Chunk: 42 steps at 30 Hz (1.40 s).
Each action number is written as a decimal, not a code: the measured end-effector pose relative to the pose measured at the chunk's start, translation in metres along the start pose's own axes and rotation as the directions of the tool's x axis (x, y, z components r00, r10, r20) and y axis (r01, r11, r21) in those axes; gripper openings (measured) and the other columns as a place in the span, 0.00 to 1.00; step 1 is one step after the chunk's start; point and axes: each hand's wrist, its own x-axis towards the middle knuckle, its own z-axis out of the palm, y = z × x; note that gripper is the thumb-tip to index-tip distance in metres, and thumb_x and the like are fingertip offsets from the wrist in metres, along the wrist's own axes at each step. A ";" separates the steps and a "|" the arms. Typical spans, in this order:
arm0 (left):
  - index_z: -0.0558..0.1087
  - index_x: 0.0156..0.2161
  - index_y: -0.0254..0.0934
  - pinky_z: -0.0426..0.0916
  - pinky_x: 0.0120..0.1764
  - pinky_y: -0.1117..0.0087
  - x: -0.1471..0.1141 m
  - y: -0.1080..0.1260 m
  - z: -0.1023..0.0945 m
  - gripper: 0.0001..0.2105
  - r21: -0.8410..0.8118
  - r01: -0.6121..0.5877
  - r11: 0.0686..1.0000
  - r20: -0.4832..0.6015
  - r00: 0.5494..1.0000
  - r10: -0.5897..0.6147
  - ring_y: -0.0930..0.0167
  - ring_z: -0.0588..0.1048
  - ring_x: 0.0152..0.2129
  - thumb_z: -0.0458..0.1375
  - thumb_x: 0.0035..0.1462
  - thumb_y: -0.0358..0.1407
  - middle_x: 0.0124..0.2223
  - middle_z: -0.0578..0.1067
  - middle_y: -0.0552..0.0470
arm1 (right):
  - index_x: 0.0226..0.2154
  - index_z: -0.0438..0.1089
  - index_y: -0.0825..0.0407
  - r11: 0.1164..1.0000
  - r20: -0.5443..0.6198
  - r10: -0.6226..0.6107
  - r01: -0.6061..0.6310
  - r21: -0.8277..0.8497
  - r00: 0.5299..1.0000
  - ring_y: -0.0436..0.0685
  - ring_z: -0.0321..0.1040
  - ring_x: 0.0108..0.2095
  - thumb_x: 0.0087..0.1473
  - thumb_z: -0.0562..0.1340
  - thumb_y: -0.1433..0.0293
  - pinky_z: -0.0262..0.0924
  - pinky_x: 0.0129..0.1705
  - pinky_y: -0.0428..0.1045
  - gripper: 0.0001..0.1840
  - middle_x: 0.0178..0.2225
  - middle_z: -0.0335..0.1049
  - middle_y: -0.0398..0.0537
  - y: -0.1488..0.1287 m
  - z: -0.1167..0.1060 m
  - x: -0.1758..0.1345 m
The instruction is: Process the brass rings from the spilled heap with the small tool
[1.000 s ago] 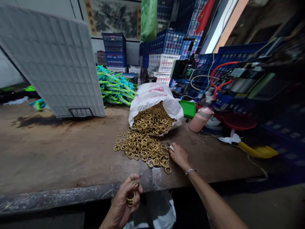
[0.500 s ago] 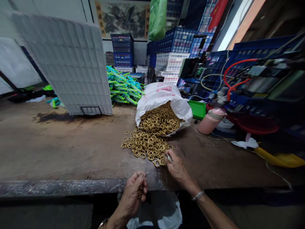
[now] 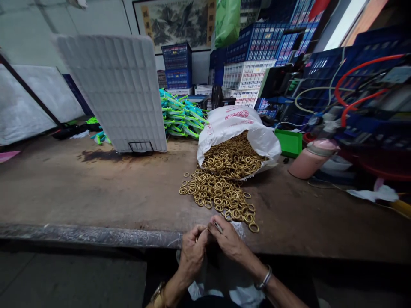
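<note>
My left hand (image 3: 192, 250) is closed at the table's front edge, its fingertips pinching around gold rings, which are mostly hidden by the fingers. Against those fingertips rests my right hand (image 3: 229, 239), also closed, with a small pale, metal-looking tool (image 3: 218, 226) between thumb and fingers; its exact kind does not show. Just beyond both hands lies a loose pile of gold rings (image 3: 221, 194). The pile spills from the mouth of a white woven sack (image 3: 231, 119) with red print, lying on its side and full of the same rings.
On the wooden table (image 3: 80, 192) a white ribbed panel (image 3: 118, 90) stands upright at left. Green and turquoise pieces (image 3: 180, 115) are heaped behind it. To the right are a green tray (image 3: 289, 143), a pink bottle (image 3: 313, 158) and red hoses (image 3: 345, 92). Crates (image 3: 176, 62) stack up behind.
My right hand has left the ring pile and come back to my left hand. My left hand has risen slightly to meet it. The view has turned a little left.
</note>
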 end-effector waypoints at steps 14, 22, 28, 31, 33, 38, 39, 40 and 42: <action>0.62 0.27 0.35 0.43 0.14 0.80 -0.004 -0.008 -0.009 0.14 -0.249 0.249 0.936 0.234 0.953 -0.191 0.83 0.56 0.11 0.56 0.48 0.45 0.19 0.62 0.60 | 0.22 0.57 0.52 0.995 0.028 0.035 -0.038 0.090 0.999 0.47 0.53 0.23 0.52 0.51 0.63 0.50 0.26 0.43 0.12 0.20 0.53 0.37 -0.004 0.000 0.000; 0.60 0.28 0.36 0.44 0.15 0.80 -0.005 -0.009 -0.007 0.15 -0.233 0.199 0.952 0.148 0.975 -0.168 0.83 0.55 0.11 0.57 0.47 0.46 0.19 0.62 0.61 | 0.23 0.58 0.51 0.983 -0.048 0.004 -0.012 -0.181 0.999 0.48 0.55 0.22 0.51 0.48 0.70 0.48 0.25 0.43 0.08 0.20 0.58 0.39 0.003 -0.001 -0.006; 0.61 0.28 0.36 0.47 0.17 0.80 -0.004 -0.007 -0.007 0.15 -0.143 0.130 0.981 0.110 0.987 -0.114 0.82 0.56 0.13 0.57 0.47 0.46 0.19 0.62 0.60 | 0.28 0.60 0.51 0.920 0.077 -0.055 0.080 -0.383 0.996 0.49 0.56 0.23 0.41 0.49 0.80 0.43 0.26 0.44 0.11 0.22 0.63 0.41 0.005 0.002 -0.014; 0.61 0.27 0.35 0.49 0.18 0.79 -0.005 -0.006 -0.007 0.15 -0.102 0.109 0.989 0.121 0.988 -0.097 0.82 0.56 0.14 0.56 0.48 0.46 0.20 0.63 0.59 | 0.29 0.60 0.51 0.907 0.101 -0.065 0.101 -0.410 0.993 0.49 0.56 0.22 0.40 0.49 0.80 0.42 0.25 0.44 0.12 0.21 0.63 0.41 0.005 0.004 -0.014; 0.61 0.27 0.35 0.50 0.18 0.79 -0.005 -0.006 -0.007 0.14 -0.091 0.094 0.991 0.125 0.989 -0.082 0.81 0.57 0.14 0.56 0.48 0.45 0.20 0.63 0.59 | 0.29 0.60 0.51 0.902 0.107 -0.064 0.104 -0.418 0.992 0.49 0.56 0.22 0.41 0.49 0.79 0.41 0.25 0.45 0.12 0.21 0.63 0.41 0.004 0.004 -0.013; 0.62 0.26 0.35 0.50 0.18 0.78 -0.006 -0.004 -0.007 0.14 -0.049 0.060 0.997 0.090 0.994 -0.055 0.81 0.56 0.13 0.57 0.47 0.45 0.19 0.62 0.60 | 0.31 0.59 0.51 0.889 0.122 -0.036 0.087 -0.450 0.992 0.49 0.55 0.21 0.39 0.48 0.80 0.40 0.25 0.45 0.14 0.21 0.62 0.40 -0.002 0.004 -0.014; 0.62 0.26 0.35 0.50 0.18 0.78 -0.007 -0.003 -0.007 0.15 -0.043 0.063 0.997 0.086 0.995 -0.059 0.81 0.56 0.13 0.57 0.47 0.45 0.18 0.62 0.60 | 0.31 0.59 0.52 0.884 0.131 -0.036 0.093 -0.459 0.991 0.49 0.56 0.22 0.39 0.49 0.80 0.40 0.25 0.45 0.14 0.21 0.62 0.40 -0.003 0.004 -0.014; 0.62 0.26 0.35 0.50 0.18 0.78 -0.009 -0.002 -0.008 0.15 -0.043 0.069 0.997 0.087 0.994 -0.065 0.81 0.56 0.13 0.57 0.47 0.45 0.18 0.62 0.60 | 0.32 0.59 0.52 0.874 0.136 -0.038 0.099 -0.475 0.990 0.50 0.56 0.22 0.39 0.49 0.80 0.41 0.25 0.45 0.14 0.22 0.63 0.41 -0.002 0.003 -0.013; 0.63 0.26 0.35 0.49 0.18 0.78 -0.015 0.001 -0.008 0.14 -0.057 0.088 0.994 0.111 0.991 -0.081 0.82 0.56 0.13 0.56 0.48 0.45 0.18 0.62 0.60 | 0.33 0.60 0.52 0.842 0.116 -0.015 0.075 -0.534 0.993 0.51 0.58 0.23 0.40 0.50 0.79 0.41 0.25 0.45 0.13 0.22 0.64 0.43 0.000 0.001 -0.010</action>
